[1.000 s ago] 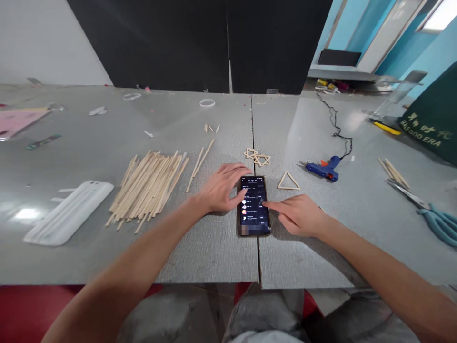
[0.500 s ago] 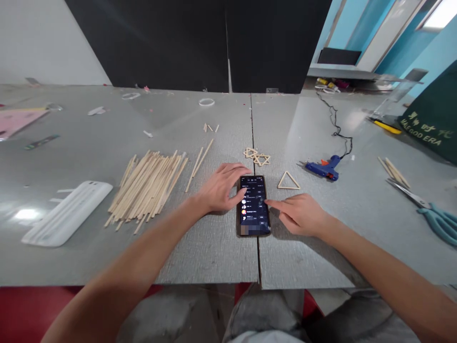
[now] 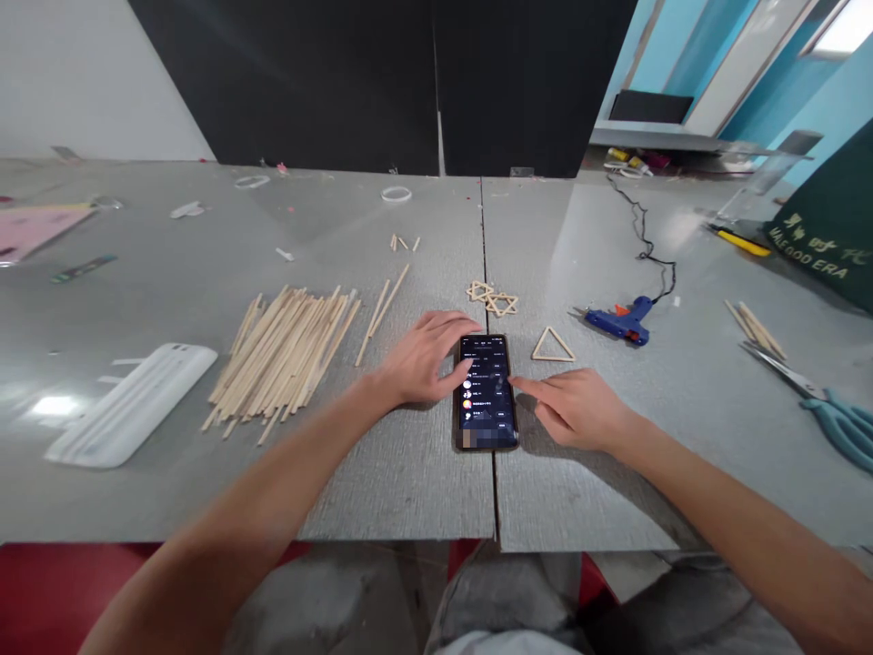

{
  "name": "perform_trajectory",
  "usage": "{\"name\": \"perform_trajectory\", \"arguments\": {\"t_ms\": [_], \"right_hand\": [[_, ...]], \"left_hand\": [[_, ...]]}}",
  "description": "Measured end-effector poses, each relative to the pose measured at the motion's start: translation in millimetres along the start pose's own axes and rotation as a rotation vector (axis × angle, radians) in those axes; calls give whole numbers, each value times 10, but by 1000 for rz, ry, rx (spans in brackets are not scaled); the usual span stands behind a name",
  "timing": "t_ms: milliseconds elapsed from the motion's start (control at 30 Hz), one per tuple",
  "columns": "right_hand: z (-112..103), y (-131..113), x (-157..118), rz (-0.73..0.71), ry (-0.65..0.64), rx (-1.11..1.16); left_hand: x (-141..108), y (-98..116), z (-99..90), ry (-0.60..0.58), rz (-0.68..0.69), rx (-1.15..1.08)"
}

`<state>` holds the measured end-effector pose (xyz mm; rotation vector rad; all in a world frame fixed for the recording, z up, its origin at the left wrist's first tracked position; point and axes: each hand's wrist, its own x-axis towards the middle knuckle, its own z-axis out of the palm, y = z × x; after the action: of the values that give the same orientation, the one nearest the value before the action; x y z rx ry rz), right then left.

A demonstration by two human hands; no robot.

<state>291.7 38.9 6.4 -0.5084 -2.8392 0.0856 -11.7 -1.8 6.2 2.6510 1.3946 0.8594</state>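
Note:
A smartphone [image 3: 488, 393] with a lit dark screen showing a list lies flat across the seam of the grey table. My left hand [image 3: 431, 357] rests at its upper left, fingers stretched out and thumb reaching over the screen's left edge. From the other side my right hand [image 3: 576, 407] points its index finger at the phone's right edge, the other fingers curled with nothing seen in them. Just beyond the phone are two small stick stars [image 3: 503, 304], overlapping each other, and a stick triangle [image 3: 553, 358] lies to their right.
Left of my hands lies a heap of wooden sticks [image 3: 286, 355], with a white plastic tray [image 3: 133, 405] beyond it. Two loose sticks [image 3: 382, 314] lie nearer. Toward the right are a blue glue gun [image 3: 620, 320], its cord trailing back, and teal-handled scissors [image 3: 836, 418].

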Motion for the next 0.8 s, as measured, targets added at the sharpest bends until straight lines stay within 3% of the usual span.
{"name": "perform_trajectory", "arguments": {"t_ms": [500,800], "right_hand": [[13,6,0,-7,11,4],[10,3,7,-5,-3,5]], "left_hand": [[4,-3,-22,3,43,-26],[-20,36,-62,-94,50,-11]]}}
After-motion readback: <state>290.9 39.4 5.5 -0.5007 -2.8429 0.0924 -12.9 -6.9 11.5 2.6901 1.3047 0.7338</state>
